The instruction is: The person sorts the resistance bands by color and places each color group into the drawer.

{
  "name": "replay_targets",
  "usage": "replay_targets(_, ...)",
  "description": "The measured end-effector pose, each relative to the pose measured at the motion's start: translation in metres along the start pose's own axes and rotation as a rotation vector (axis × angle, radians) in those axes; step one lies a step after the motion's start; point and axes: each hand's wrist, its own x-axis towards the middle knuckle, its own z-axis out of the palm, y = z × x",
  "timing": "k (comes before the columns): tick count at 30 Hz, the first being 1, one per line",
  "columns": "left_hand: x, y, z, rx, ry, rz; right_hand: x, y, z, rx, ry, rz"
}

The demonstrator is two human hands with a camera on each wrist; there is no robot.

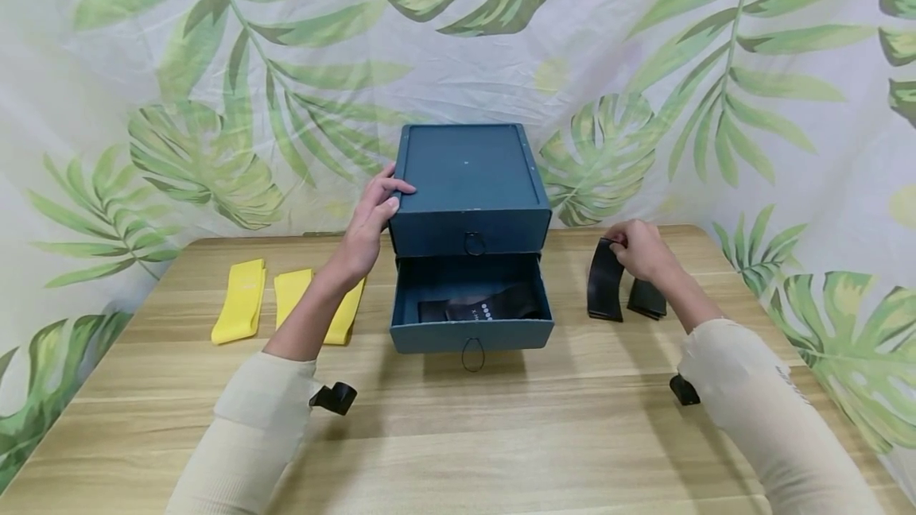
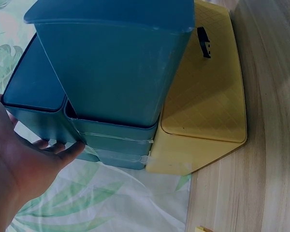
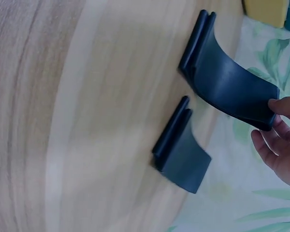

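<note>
My right hand pinches the far end of a black resistance band, thumb on one face and fingers behind. The band hangs in a curve, its near end low at the table. Beside it lies a second black band, folded flat. My left hand rests on the upper left edge of a dark blue drawer box, fingers spread along its side. Below, a drawer is pulled out towards me. Inside it lie black bands, one with white print.
Several yellow resistance bands lie on the table left of the box. A yellow drawer with a dark loop pull sits beneath the blue ones. Behind everything hangs a leaf-patterned cloth.
</note>
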Motion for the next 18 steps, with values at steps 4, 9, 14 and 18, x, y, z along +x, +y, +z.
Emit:
replay_targets(4,0.000,0.000,0.000,-0.008,-0.003,0.003,-0.002,-0.008,-0.005,0.002,0.022,-0.029)
replay_targets(9,0.000,0.001,0.000,-0.009,-0.006,0.006,-0.005,-0.022,-0.013,0.038,0.037,-0.025)
replay_targets(14,0.000,0.000,0.000,-0.005,-0.009,0.005,-0.008,-0.036,-0.022,0.116,0.051,-0.009)
replay_targets(18,0.000,0.000,0.000,-0.004,-0.007,0.000,-0.010,-0.048,-0.030,0.157,0.058,0.008)
